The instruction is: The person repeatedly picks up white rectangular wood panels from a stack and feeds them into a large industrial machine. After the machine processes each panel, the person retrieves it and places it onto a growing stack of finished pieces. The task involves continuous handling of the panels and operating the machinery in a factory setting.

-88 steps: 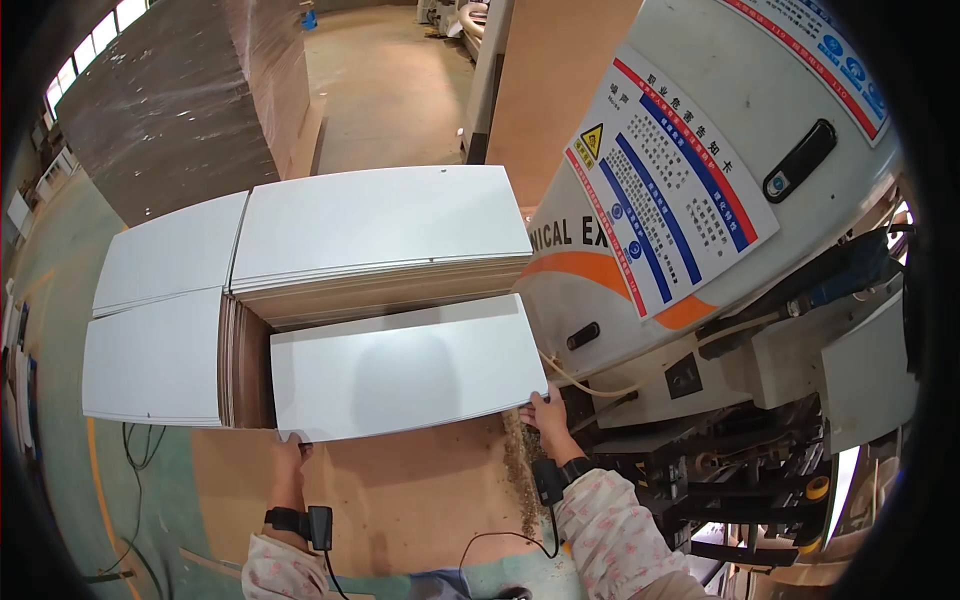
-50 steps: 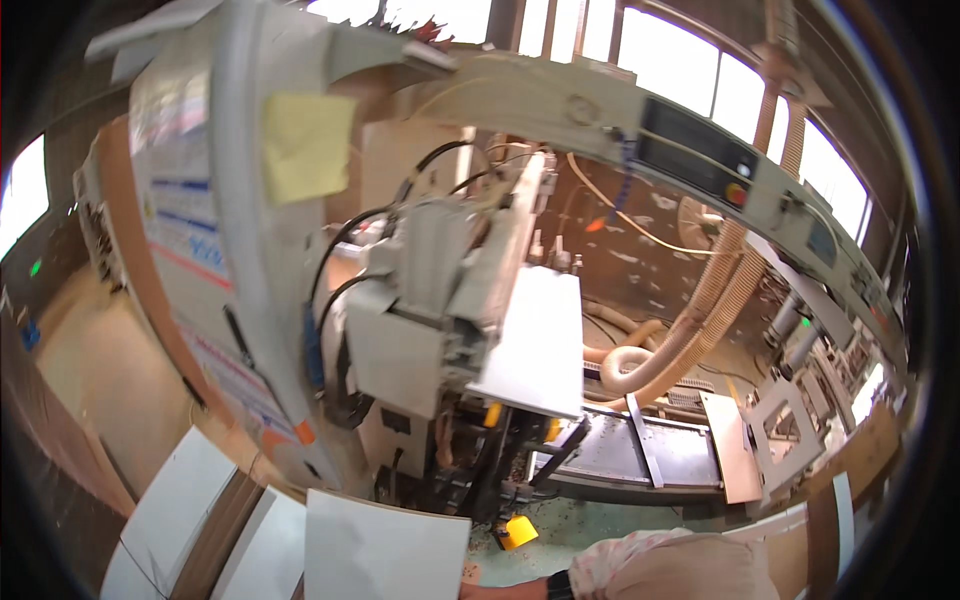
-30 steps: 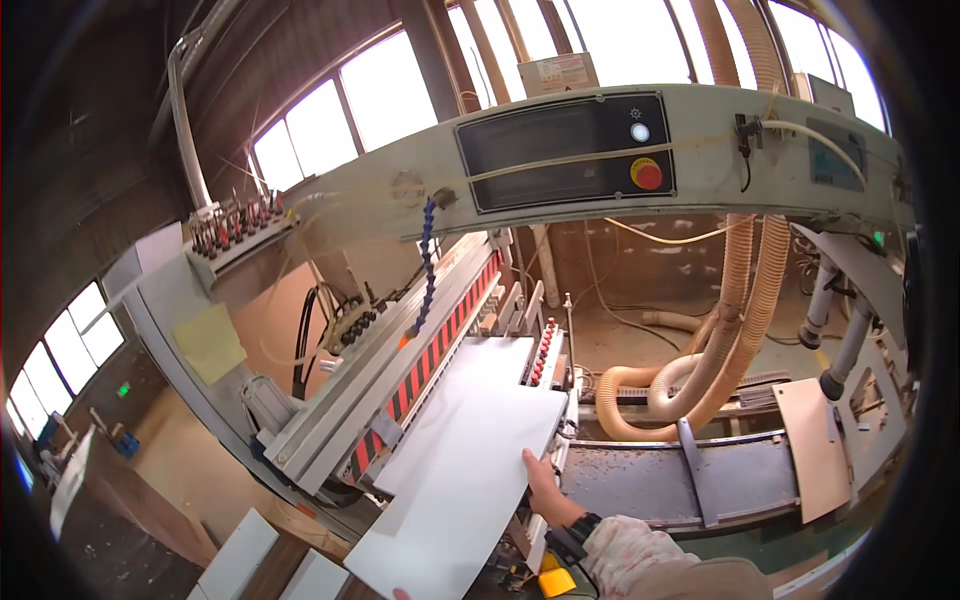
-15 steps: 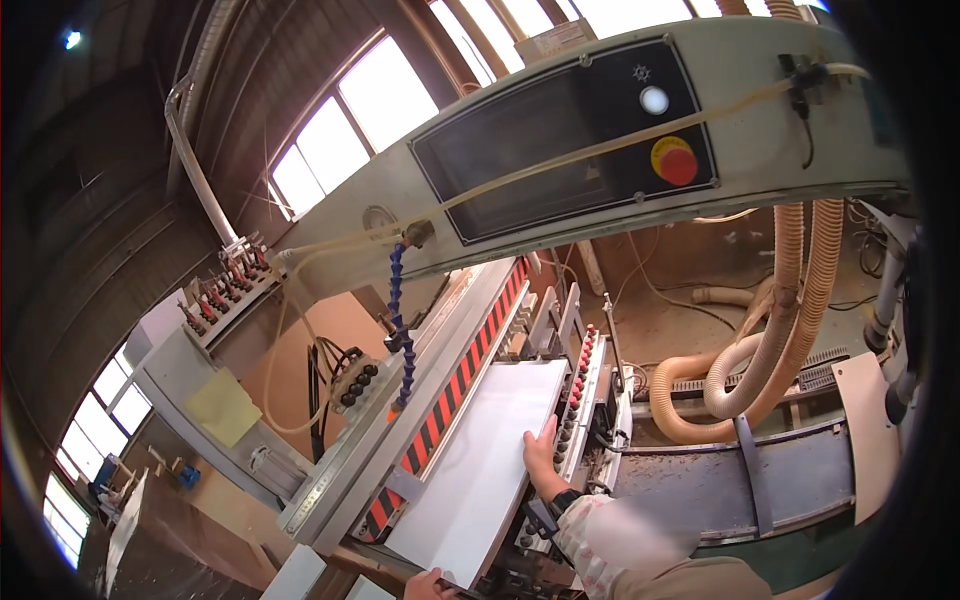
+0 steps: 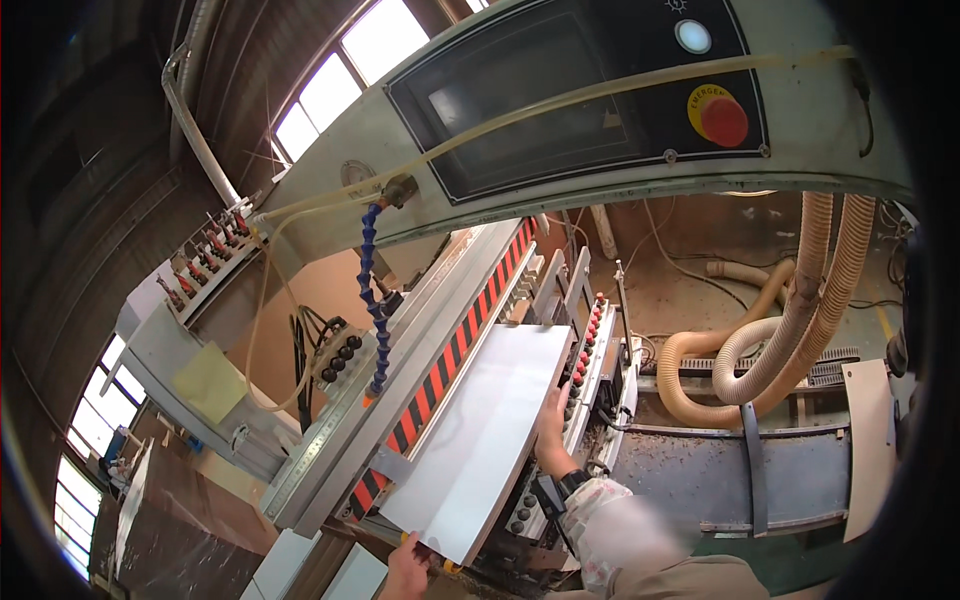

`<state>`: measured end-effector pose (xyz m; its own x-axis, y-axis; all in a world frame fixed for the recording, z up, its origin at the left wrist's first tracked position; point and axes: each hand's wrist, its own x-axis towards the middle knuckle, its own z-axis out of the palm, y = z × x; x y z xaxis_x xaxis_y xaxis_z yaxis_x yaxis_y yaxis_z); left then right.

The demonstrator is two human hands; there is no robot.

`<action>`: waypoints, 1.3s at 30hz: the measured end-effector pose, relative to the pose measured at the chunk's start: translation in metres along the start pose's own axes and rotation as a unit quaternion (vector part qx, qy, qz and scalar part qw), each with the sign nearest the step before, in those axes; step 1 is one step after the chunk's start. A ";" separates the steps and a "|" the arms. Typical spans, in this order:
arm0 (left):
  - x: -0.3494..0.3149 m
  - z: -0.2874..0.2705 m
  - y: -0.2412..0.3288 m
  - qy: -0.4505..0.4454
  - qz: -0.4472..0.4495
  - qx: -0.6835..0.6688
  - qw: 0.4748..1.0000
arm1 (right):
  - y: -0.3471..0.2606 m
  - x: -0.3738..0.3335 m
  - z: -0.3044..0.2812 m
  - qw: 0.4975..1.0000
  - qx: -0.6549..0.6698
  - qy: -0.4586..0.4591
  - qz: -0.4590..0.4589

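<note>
- White laminate panel (image 5: pixel 480 440) lies flat on the bed of the machine, running away from you alongside the red-and-black striped guide rail (image 5: pixel 450 350); you look to be at the feeding step, with the board partly in.
- Your right hand (image 5: pixel 552 432) lies on the panel's right long edge, fingers closed flat against it and pointing up the machine; the row of red-capped rollers (image 5: pixel 585 350) sits just past your fingertips.
- Your left hand (image 5: pixel 408 572) grips the near corner of the panel, thumb on top, fingers wrapped under and out of sight.
- Next, as far as can be judged, you need a straight push along the rail, keeping the far long edge tight to the striped guide and your right fingers clear of the rollers.
- The blue segmented coolant hose (image 5: pixel 372 290) hangs left of your fingers, well apart from the board.
- Hard to tell: whether the panel's far end has reached any tooling, since the grey control housing (image 5: pixel 600 100) overhangs it.
- Cut off at the lower edge: your left wrist and the stacked white boards (image 5: pixel 300 570) below it.
- Tan extraction hoses (image 5: pixel 790 330) curl on the right, beyond your right forearm.
</note>
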<state>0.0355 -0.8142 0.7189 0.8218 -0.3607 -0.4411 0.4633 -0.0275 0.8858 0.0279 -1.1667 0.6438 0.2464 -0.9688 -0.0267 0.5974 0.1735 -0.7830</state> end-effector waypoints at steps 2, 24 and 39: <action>0.018 -0.004 -0.005 0.012 -0.020 -0.029 0.999 | 0.003 -0.006 -0.008 0.999 0.033 -0.007 0.008; -0.009 -0.049 -0.055 0.035 0.027 -0.173 0.984 | -0.078 -0.118 0.004 0.968 -0.038 -0.124 -0.215; 0.037 -0.643 -0.371 0.507 0.005 -0.320 0.800 | 0.115 -0.388 -0.196 0.521 -0.655 -0.386 0.388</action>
<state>0.1068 -0.2180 0.2812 0.5220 0.5933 -0.6128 0.2629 0.5715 0.7773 -0.1482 -0.8059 0.4423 0.5616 -0.2499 -0.7888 -0.8194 -0.3000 -0.4884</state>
